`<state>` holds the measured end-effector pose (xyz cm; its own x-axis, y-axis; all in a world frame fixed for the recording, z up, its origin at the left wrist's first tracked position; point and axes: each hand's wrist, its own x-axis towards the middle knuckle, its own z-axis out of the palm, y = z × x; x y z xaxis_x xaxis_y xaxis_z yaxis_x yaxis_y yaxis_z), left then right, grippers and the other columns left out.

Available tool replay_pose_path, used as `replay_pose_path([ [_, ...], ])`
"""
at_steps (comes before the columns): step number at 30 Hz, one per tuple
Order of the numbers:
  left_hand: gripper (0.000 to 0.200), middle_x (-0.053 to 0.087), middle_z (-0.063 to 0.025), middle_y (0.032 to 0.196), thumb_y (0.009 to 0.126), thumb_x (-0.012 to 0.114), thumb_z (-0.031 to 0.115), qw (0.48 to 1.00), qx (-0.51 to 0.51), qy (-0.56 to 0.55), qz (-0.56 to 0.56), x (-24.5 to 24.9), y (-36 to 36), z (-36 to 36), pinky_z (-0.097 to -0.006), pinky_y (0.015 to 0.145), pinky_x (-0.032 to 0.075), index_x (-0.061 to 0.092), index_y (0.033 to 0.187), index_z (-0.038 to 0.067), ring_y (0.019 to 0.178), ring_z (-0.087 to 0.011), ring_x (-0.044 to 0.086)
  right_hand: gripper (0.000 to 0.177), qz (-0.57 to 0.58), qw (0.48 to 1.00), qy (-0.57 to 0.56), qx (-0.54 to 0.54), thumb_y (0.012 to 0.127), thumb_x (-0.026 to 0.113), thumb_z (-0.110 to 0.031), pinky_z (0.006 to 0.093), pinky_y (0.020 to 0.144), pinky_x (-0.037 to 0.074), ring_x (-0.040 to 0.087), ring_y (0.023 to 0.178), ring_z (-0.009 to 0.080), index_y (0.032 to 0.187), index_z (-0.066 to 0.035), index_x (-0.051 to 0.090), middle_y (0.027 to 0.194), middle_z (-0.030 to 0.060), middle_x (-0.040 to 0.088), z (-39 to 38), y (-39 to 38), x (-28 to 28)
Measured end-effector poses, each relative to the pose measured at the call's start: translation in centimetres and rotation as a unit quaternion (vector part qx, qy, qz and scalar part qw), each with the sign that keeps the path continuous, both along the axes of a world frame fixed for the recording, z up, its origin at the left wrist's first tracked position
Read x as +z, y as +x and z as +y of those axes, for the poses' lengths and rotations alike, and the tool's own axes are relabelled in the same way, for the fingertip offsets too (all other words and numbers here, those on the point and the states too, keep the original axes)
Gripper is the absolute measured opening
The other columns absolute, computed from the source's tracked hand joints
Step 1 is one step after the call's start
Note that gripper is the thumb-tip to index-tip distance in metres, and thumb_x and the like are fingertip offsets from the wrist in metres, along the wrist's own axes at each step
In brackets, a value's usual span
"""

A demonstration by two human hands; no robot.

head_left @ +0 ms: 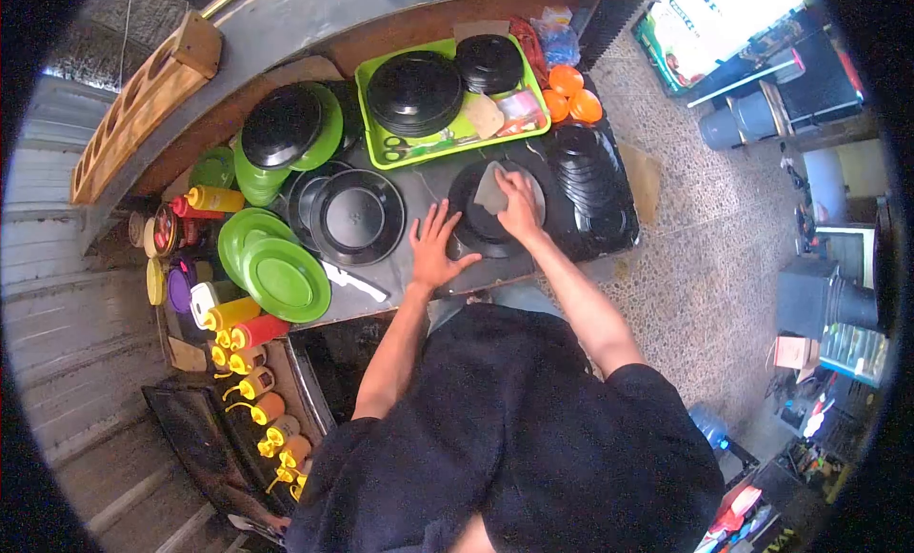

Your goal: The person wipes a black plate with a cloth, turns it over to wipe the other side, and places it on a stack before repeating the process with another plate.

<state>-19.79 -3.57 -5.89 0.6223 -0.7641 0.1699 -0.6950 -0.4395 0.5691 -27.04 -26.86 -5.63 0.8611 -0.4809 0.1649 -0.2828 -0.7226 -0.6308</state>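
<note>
My right hand (516, 203) presses a grey cloth (490, 191) onto a black plate (481, 231) near the front of the dark counter. Fingers spread, my left hand (435, 246) rests at the left edge of that plate and holds nothing. Left of it lie black plates (357, 217), partly overlapping, with a white-handled utensil (354, 281) below them. Green plates (286, 279) sit farther left. Behind my hands, a lime-green tray (387, 160) holds stacked black plates (415, 92), scissors and small packets.
Black bowls or plates (583, 172) stand in a row at the right. Orange cups (583, 106) are behind them. Squeeze bottles (233, 315) line the left side. A green stack topped by a black plate (282, 127) stands at the back left. A wooden rack (143, 106) is beyond.
</note>
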Motion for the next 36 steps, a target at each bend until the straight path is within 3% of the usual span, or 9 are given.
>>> replay_pose_path([
  [18, 0.106, 0.028, -0.0084, 0.176, 0.071, 0.087, 0.068, 0.997, 0.022, 0.072, 0.021, 1.1, -0.9, -0.3, -0.0623, 0.128, 0.017, 0.051, 0.159, 0.021, 0.162, -0.0338, 0.025, 0.057, 0.168, 0.906, 0.12, 0.369, 0.067, 0.061, 0.001, 0.0416, 0.104, 0.048, 0.061, 0.113, 0.0372, 0.121, -0.007, 0.079, 0.11, 0.0123, 0.07, -5.9, -7.0, 3.2],
  [21, 0.105, 0.026, -0.0084, 0.177, 0.074, 0.088, 0.063, 0.995, 0.042, 0.079, 0.054, 1.2, -1.6, -0.6, -0.063, 0.129, 0.016, 0.047, 0.161, 0.021, 0.163, -0.0345, 0.023, 0.053, 0.139, 0.918, 0.17, 0.331, 0.072, 0.059, 0.001, 0.0421, 0.1, 0.052, 0.066, 0.114, 0.0354, 0.121, -0.003, 0.077, 0.11, 0.0119, 0.074, -7.8, -7.2, 3.1],
  [23, 0.099, 0.027, -0.014, 0.176, 0.082, 0.086, 0.054, 0.988, 0.059, 0.093, 0.104, 1.7, -1.9, -1.1, -0.0586, 0.129, 0.022, 0.043, 0.163, 0.015, 0.162, -0.0342, 0.026, 0.034, 0.107, 0.933, 0.344, 0.015, 0.085, 0.054, -0.01, 0.0464, 0.096, 0.054, 0.071, 0.11, 0.0313, 0.108, 0.0, 0.078, 0.112, 0.014, 0.077, -8.0, -7.8, 4.5],
  [24, 0.099, 0.027, -0.014, 0.176, 0.082, 0.086, 0.054, 0.988, 0.067, 0.093, 0.101, 1.0, -2.2, -1.5, -0.0586, 0.129, 0.022, 0.043, 0.163, 0.015, 0.162, -0.0342, 0.026, 0.034, 0.106, 0.933, 0.344, 0.023, 0.085, 0.054, -0.01, 0.0464, 0.096, 0.054, 0.071, 0.11, 0.0313, 0.108, 0.0, 0.078, 0.112, 0.014, 0.077, -8.7, -8.1, 1.7],
  [26, 0.094, 0.034, -0.0213, 0.17, 0.09, 0.082, 0.046, 0.939, 0.201, -0.119, 0.252, -1.2, -3.0, -2.4, -0.0504, 0.122, 0.039, 0.039, 0.163, 0.006, 0.155, -0.0345, 0.04, 0.038, -0.068, 0.897, 0.421, -0.121, 0.094, 0.049, -0.013, 0.0406, 0.09, 0.057, 0.073, 0.097, 0.0235, 0.117, 0.003, 0.074, 0.107, 0.0138, 0.077, -11.3, -8.2, -6.7],
  [27, 0.089, 0.054, -0.0243, 0.153, 0.096, 0.078, 0.043, 0.919, 0.262, -0.113, 0.273, -0.4, -3.4, -3.0, -0.042, 0.105, 0.054, 0.037, 0.162, -0.001, 0.133, -0.0337, 0.061, 0.036, -0.086, 0.87, 0.474, -0.109, 0.096, 0.048, -0.018, 0.0387, 0.083, 0.057, 0.074, 0.09, 0.022, 0.113, 0.001, 0.074, 0.103, 0.0126, 0.077, -10.0, -7.9, -1.1],
  [30, 0.081, 0.07, -0.0165, 0.122, 0.098, 0.075, 0.044, 0.819, 0.387, -0.099, 0.412, -0.8, -3.1, -3.6, -0.037, 0.086, 0.058, 0.047, 0.156, -0.003, 0.099, -0.0246, 0.07, 0.035, -0.085, 0.857, 0.475, -0.184, 0.094, 0.05, -0.017, 0.037, 0.078, 0.056, 0.073, 0.091, 0.0219, 0.112, 0.001, 0.074, 0.098, 0.0114, 0.076, -9.6, -6.9, -0.3],
  [31, 0.081, 0.07, -0.0165, 0.122, 0.098, 0.075, 0.044, 0.817, 0.391, -0.1, 0.412, -1.0, -3.2, -3.4, -0.037, 0.086, 0.058, 0.047, 0.156, -0.003, 0.099, -0.0246, 0.07, 0.04, -0.013, 0.88, 0.456, -0.134, 0.092, 0.049, -0.01, 0.0362, 0.082, 0.058, 0.072, 0.094, 0.0211, 0.125, 0.0, 0.07, 0.106, 0.0135, 0.077, -9.8, -6.9, 0.8],
  [36, 0.066, 0.075, -0.0109, 0.105, 0.106, 0.064, 0.043, 0.753, 0.329, -0.122, 0.557, -0.4, -2.8, -3.3, -0.0317, 0.07, 0.055, 0.05, 0.154, -0.001, 0.079, -0.0165, 0.068, 0.035, 0.058, 0.917, 0.377, -0.114, 0.096, 0.055, -0.028, 0.0388, 0.08, 0.052, 0.073, 0.084, 0.022, 0.096, -0.005, 0.082, 0.082, 0.0107, 0.079, -7.7, -5.4, 3.3],
])
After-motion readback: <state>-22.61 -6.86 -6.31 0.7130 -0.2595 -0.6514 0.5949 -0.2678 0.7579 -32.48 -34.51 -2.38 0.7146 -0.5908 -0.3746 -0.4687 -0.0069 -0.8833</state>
